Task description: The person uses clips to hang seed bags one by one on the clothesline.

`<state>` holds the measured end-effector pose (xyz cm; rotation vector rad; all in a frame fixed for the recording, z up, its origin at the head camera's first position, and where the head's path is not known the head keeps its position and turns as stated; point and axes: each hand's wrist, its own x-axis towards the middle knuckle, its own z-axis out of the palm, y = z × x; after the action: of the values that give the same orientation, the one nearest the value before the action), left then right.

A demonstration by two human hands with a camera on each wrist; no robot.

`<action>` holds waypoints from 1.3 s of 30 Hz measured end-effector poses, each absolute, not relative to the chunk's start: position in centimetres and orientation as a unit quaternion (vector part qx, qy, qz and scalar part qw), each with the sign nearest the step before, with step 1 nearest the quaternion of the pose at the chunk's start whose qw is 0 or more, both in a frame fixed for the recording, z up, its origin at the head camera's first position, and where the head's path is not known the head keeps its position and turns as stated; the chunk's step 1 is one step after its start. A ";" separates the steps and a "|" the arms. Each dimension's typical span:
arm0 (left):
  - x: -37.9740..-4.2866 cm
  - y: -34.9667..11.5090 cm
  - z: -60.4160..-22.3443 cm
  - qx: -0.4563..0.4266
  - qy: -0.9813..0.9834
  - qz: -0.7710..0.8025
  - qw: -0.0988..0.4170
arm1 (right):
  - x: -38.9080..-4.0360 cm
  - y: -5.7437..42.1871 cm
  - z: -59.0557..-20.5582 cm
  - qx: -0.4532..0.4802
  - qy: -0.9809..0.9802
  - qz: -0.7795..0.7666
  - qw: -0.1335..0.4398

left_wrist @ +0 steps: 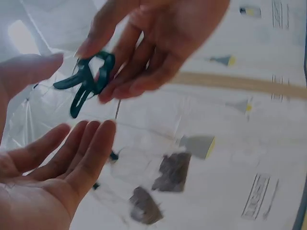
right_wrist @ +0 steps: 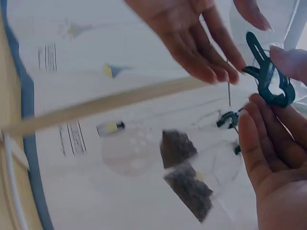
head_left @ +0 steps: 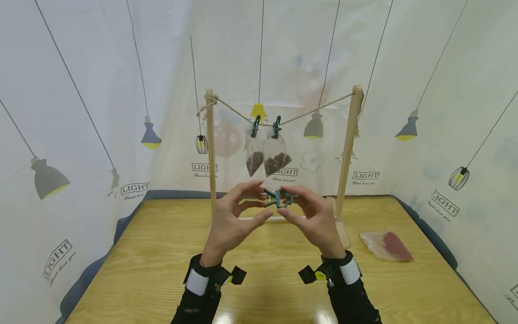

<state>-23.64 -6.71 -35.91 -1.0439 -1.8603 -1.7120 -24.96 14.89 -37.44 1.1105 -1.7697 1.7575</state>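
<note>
My right hand point(head_left: 317, 218) pinches a dark green spring clip point(head_left: 278, 198) between thumb and fingertips, by its jaw end. The clip's handles point(left_wrist: 69, 82) point toward my left hand point(head_left: 234, 220). In the left wrist view, the left thumb point(left_wrist: 36, 72) and fingers point(left_wrist: 88, 158) stand spread on either side of the handles, with a gap to them. Behind the hands, two clear bags with dark contents, a left bag point(head_left: 255, 162) and a right bag point(head_left: 277, 163), hang by green clips point(head_left: 277, 127) from a sagging string point(head_left: 319, 109).
The string is tied between a left wooden post point(head_left: 212, 157) and a right wooden post point(head_left: 348, 153) on the wooden table point(head_left: 162, 252). A clear packet with a pinkish-red piece point(head_left: 386, 246) lies at the right. Printed cloth point(head_left: 174, 90) surrounds the table.
</note>
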 end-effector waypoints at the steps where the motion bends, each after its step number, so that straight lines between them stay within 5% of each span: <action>1: -23.6 -6.5 -36.0 -0.367 -0.651 -0.635 0.193 | -24.9 14.7 -37.5 0.388 -0.625 0.649 0.195; 9: -23.2 -5.4 -36.4 -0.332 -0.582 -0.727 0.150 | -24.7 13.4 -38.5 0.330 -0.566 0.747 0.117; 25: -23.0 -5.6 -37.1 -0.285 -0.543 -0.783 0.097 | -24.8 12.6 -39.4 0.339 -0.531 0.772 0.085; 31: -23.3 -5.8 -37.1 -0.278 -0.555 -0.773 0.132 | -24.6 12.7 -38.9 0.343 -0.552 0.756 0.081; 39: -23.7 -6.8 -36.5 -0.268 -0.572 -0.751 0.193 | -25.4 15.3 -37.9 0.360 -0.617 0.685 0.145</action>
<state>-23.70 -6.82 -36.47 -0.7534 -1.6049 -2.1075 -25.40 15.28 -37.94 1.0381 -1.7757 1.9722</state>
